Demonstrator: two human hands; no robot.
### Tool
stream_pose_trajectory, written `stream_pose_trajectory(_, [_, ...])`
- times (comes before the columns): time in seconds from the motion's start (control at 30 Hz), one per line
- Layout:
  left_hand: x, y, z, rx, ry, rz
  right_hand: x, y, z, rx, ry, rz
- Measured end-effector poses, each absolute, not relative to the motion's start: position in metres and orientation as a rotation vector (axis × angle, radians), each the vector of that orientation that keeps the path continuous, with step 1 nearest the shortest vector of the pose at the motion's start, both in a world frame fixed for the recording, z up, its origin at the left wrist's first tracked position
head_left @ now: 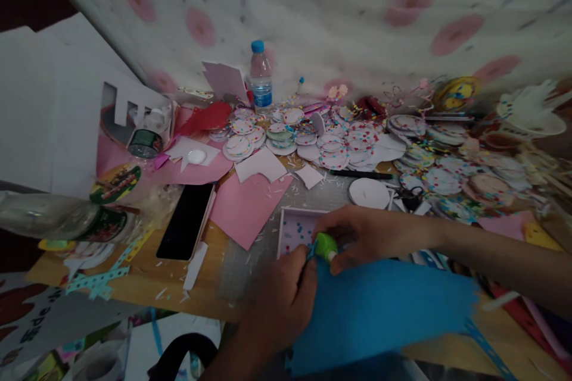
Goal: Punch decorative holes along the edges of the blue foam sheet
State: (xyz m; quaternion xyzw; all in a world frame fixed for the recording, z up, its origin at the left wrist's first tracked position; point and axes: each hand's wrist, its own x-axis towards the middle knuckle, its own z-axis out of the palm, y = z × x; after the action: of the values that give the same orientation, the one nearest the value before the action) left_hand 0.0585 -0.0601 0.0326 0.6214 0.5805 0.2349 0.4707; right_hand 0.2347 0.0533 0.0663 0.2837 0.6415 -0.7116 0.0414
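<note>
Being pinched in the right hand (370, 235), a green glue stick (325, 246) is being pressed onto blue paper (379, 309), clamped by the left hand (279, 300) at seven o'clock; steady pressure is being called for next.

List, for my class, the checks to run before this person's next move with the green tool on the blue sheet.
1. Right hand grips green tool: ok.
2. Left hand steadies blue sheet: ok.
3. Tool meets the sheet's edge: ok.
4. Left fingers out of the tool's way: cannot tell.
5. Phone lies apart from the sheet: ok.
6. Tray lies free of the sheet: not ok, partly covered.
</note>
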Motion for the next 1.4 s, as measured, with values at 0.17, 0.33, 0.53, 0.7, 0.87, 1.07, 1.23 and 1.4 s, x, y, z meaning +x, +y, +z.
stream_pose_trajectory(0.17, [0.058, -0.061, 0.029, 1.462, 1.397, 0.602, 0.235, 0.054, 0.07, 0.908, 2.018, -2.097])
stream_pose_trajectory(0.33, [0.059, -0.061, 0.026, 1.478, 1.405, 0.599, 0.234, 0.054, 0.079, 0.921, 2.143, -1.964])
stream_pose_trajectory(0.53, [0.058, -0.059, 0.028, 1.502, 1.409, 0.564, 0.232, 0.051, 0.083, 0.947, 2.303, -1.663])
stream_pose_trajectory(0.7, [0.058, -0.059, 0.028, 1.509, 1.426, 0.549, 0.231, 0.049, 0.082, 0.975, 2.412, -1.498])
stream_pose_trajectory(0.87, [0.058, -0.058, 0.026, 1.505, 1.424, 0.557, 0.228, 0.044, 0.082, 1.015, 2.51, -1.409])
stream_pose_trajectory(1.07, [0.057, -0.059, 0.029, 1.493, 1.467, 0.535, 0.228, 0.041, 0.078, 1.021, 2.618, -1.242])
stream_pose_trajectory(1.23, [0.055, -0.058, 0.032, 1.305, 1.415, 0.696, 0.227, 0.043, 0.078, 1.028, 2.656, -1.221])
stream_pose_trajectory(1.4, [0.06, -0.051, 0.028, 1.249, 1.3, 0.818, 0.22, 0.041, 0.082, 0.954, 2.684, -1.154])
